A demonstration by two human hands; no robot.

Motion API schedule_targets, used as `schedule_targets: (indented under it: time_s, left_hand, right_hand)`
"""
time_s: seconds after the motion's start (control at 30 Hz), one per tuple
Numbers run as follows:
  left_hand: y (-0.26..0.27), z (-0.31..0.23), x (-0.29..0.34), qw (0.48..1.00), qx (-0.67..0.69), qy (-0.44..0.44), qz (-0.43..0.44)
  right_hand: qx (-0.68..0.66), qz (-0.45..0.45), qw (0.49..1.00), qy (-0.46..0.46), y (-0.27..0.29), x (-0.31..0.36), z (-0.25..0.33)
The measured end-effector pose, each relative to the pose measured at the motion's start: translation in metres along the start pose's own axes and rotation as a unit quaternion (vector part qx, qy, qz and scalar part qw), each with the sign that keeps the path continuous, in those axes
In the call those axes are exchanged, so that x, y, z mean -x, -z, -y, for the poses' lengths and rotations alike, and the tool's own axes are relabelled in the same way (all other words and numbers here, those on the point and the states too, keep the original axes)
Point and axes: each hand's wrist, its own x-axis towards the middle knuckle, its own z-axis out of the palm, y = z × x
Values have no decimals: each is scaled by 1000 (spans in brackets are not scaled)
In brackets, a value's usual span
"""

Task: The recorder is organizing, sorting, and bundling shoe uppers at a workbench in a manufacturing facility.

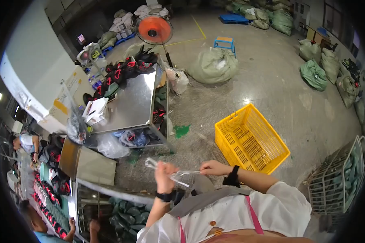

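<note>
A looped bundle of thin white cord (184,173) stretches between my hands in front of my body. My left hand (164,177) is closed around it, with loops sticking out beyond the fingers and a loose end hanging below. My right hand (215,167) pinches the other end, its fingers pressed together. Whether the cord is lace or plastic strip is too small to tell. Just beyond my right hand, a yellow plastic crate (251,139) stands on the floor, apart from my fingers.
Left of me, a metal table (130,106) carries black-and-red shoes (117,75) and a white box (96,111). A fan (154,30) and a sack (214,66) stand farther off. At right is a wire cart (336,178). A co-worker (42,224) sits at lower left beside a shoe line.
</note>
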Motion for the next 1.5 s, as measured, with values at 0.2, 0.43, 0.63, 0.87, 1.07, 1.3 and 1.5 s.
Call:
schedule_targets:
  time_s: [0.2,0.43,0.63,0.87,1.07,1.3,1.5]
  left_hand:
    - [46,-5,-144,994,-9,-51,-92]
    - [28,23,-388,790,-580,-201,7]
    - [61,18,-526,761,-625,-135,108]
    - [131,-21,-651,792,-609,-35,-33]
    - [211,-25,-676,564,-757,216,-249]
    - [221,-5,-679,521,-743,348,-236]
    - [192,-28,-692,563,-680,387,-268]
  right_hand:
    - [20,-17,997,79,85,-166,-20]
    - [-360,52,925,-106,188,-319,-66]
    - [-321,82,921,-205,286,-412,-113]
    - [13,-190,908,-372,456,-540,-340]
    - [249,-211,855,-403,625,-705,-481]
    - [368,-95,859,-343,688,-935,-557]
    - [290,-168,929,-160,651,-1050,-637]
